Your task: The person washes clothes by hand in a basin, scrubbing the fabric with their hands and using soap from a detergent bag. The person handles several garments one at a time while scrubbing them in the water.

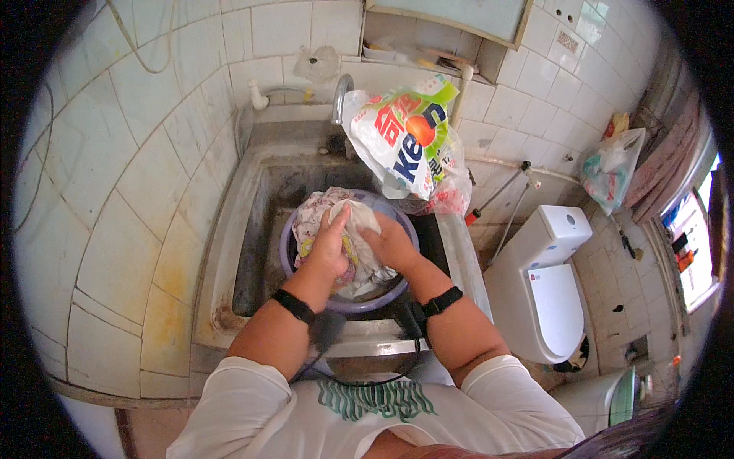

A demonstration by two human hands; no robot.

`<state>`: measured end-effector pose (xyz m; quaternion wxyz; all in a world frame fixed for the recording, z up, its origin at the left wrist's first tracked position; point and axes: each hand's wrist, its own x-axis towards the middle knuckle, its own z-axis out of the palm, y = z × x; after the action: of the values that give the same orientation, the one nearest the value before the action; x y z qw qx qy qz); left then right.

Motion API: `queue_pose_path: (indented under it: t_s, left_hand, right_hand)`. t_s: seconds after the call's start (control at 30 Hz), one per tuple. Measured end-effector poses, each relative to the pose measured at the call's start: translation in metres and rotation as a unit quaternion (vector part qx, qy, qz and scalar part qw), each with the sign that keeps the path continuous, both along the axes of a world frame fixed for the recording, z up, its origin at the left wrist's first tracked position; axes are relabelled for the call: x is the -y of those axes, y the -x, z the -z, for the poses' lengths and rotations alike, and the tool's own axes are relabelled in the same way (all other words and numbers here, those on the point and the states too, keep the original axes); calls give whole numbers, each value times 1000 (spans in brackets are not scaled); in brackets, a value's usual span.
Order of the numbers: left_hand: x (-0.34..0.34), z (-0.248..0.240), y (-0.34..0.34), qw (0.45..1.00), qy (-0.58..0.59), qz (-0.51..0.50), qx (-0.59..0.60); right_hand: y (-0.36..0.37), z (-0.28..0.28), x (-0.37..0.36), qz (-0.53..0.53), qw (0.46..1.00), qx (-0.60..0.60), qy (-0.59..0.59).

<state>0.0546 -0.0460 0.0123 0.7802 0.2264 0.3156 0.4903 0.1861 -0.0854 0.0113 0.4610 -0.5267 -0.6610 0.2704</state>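
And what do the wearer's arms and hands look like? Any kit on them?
Left hand and right hand ungloved. Black strap around each forearm; thin black cable between them. White short sleeves, green print on the shirt front.

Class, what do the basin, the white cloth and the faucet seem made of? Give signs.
Purple basin: probably smooth plastic, given its evenly coloured rim.
White cloth: matt fabric, shown by soft folds; fibre unclear.
Faucet: likely polished metal, judging by shiny grey highlights.

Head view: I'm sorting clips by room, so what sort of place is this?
Most likely a bathroom: a white toilet stands right of a sink with a purple basin in it, and the walls are tiled.
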Motion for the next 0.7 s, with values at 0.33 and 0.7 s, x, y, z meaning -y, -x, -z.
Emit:
queue_pose_path:
  t_s: [0.33,0.7]
  left_hand:
    - [-3,61,-18,978,10,203,44]
    - [19,18,-15,993,-31,107,-40]
  right_hand:
    - [1,-2,-9,172,971,147,78]
    - [-1,3,-5,90,975,200,-22]
